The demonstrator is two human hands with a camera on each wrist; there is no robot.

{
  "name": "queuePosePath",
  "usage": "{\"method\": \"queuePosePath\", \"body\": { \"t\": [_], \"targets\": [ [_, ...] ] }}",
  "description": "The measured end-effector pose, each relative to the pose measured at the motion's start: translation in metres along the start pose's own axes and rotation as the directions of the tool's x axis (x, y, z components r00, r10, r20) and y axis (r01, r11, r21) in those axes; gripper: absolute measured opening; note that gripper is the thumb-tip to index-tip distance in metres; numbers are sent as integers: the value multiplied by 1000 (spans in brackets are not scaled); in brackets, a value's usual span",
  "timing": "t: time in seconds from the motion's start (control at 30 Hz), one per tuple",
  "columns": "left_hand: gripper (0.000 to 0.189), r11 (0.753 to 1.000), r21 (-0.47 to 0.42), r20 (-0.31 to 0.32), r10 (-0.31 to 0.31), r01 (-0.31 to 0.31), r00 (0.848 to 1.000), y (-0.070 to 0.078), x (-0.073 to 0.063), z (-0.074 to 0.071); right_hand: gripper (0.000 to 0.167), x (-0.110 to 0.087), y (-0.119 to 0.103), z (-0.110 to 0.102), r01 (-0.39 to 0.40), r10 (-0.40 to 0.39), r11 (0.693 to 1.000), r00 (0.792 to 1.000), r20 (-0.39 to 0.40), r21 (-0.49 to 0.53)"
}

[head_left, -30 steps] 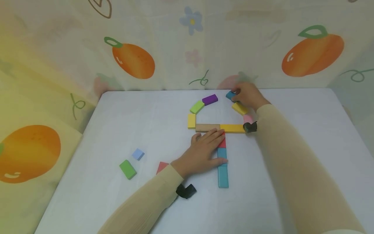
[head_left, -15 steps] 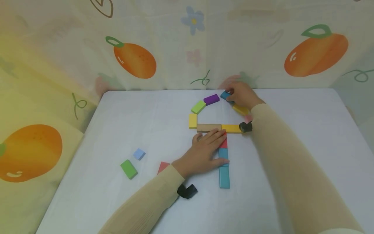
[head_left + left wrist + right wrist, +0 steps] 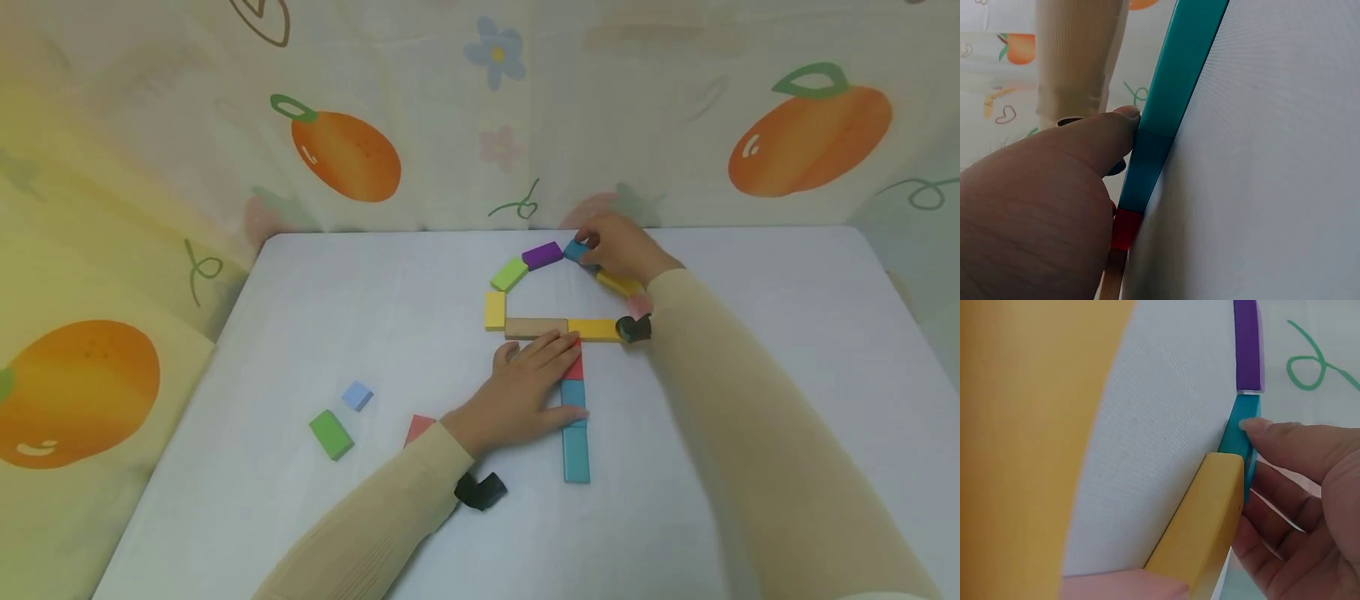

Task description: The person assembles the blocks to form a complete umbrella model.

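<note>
At the far side of the table, my right hand point(image 3: 622, 247) pinches a blue block point(image 3: 576, 251) between thumb and fingers. In the right wrist view this block point(image 3: 1239, 428) lies between a purple block point(image 3: 1247, 347) and a yellow block point(image 3: 1200, 525), its end close to the purple one. My left hand point(image 3: 521, 398) rests flat, fingers straight, over a column made of a red block point(image 3: 575, 367), a blue block point(image 3: 573, 392) and a teal block point(image 3: 577, 454). Its thumb point(image 3: 1125, 112) touches the column's side. The fingertips reach the wooden block point(image 3: 536, 327).
A yellow block point(image 3: 495, 311) and a light green block point(image 3: 510, 274) continue the arch on the left, and a long yellow block point(image 3: 594, 330) lies along its base. Loose at left are a green block point(image 3: 331, 434), a light blue cube point(image 3: 357, 396) and a partly hidden red block point(image 3: 418, 428).
My right hand has moved left with the blue block, narrowing the gap to the purple block. The left hand stays on the column.
</note>
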State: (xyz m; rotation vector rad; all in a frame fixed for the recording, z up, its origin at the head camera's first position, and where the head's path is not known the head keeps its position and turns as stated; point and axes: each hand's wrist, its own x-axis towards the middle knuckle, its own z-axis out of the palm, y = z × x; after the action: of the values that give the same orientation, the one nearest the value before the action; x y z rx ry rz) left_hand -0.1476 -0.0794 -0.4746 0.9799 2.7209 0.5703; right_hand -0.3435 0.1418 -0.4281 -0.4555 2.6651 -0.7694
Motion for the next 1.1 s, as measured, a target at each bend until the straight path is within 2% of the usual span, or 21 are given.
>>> {"method": "queuePosePath", "body": {
  "t": [0.2,0.3,0.47,0.57,0.73,1.1],
  "targets": [
    [93,1000,-1,3,-3,3,1000,1,1,1,41,-9,4,-3,-2,2,1000,1000,-7,6],
    [93,1000,1,1,-1,1,1000,1,2,2,47,-22,8,-6,-42,42,999,999,4,-1],
    [93,1000,13,2,-4,4,1000,1,1,1,62,-41,16,-11,-124,128,991,989,79,-47],
    [93,1000,13,1,-8,8,1000,1,1,1,61,-48,19,-13,-143,149,988,984,95,-62],
    [93,1000,-1,6,-8,8,1000,0,0,2,55,-50,22,-12,-144,150,988,984,94,-62],
    [93,1000,7,2,-4,4,1000,-1,0,2,55,-48,22,-10,-157,162,985,983,80,-66]
  ]
}}
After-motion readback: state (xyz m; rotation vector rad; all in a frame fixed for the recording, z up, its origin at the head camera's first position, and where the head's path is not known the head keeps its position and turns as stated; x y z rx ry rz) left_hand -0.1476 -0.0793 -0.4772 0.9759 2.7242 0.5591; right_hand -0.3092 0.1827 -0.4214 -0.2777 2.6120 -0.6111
